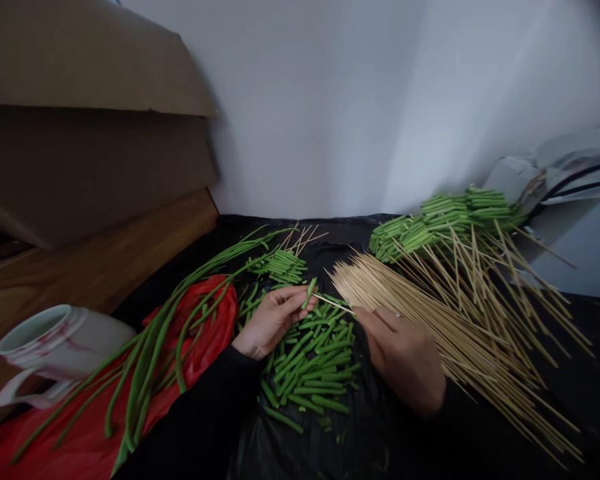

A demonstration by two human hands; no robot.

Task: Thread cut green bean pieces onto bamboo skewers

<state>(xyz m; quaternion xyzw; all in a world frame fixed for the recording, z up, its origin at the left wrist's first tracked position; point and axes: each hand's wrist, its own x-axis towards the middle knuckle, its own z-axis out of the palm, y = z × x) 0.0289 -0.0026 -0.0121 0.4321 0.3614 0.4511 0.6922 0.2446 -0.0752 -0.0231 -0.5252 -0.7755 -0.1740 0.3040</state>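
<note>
My left hand (280, 317) pinches a short cut piece of green bean (310, 292) between thumb and fingers. In my right hand (405, 357) is a thin wooden skewer (334, 302), its tip pointing left and meeting the bean piece; whether it has pierced the piece I cannot tell. Beneath both hands lies a heap of cut green bean pieces (320, 373). Just right of my right hand a thick bundle of bare skewers (420, 313) is spread. Beyond my left hand are some bean pieces threaded in a row on skewers (280, 267).
Filled bean skewers (440, 220) are stacked at the back right. Long uncut beans (150, 360) lie over a red plastic bag (200, 360) at left, beside a white pitcher (90, 340). Black plastic sheeting (305, 453) covers the surface. A cardboard box (95, 160) and a pale wall (310, 107) stand behind.
</note>
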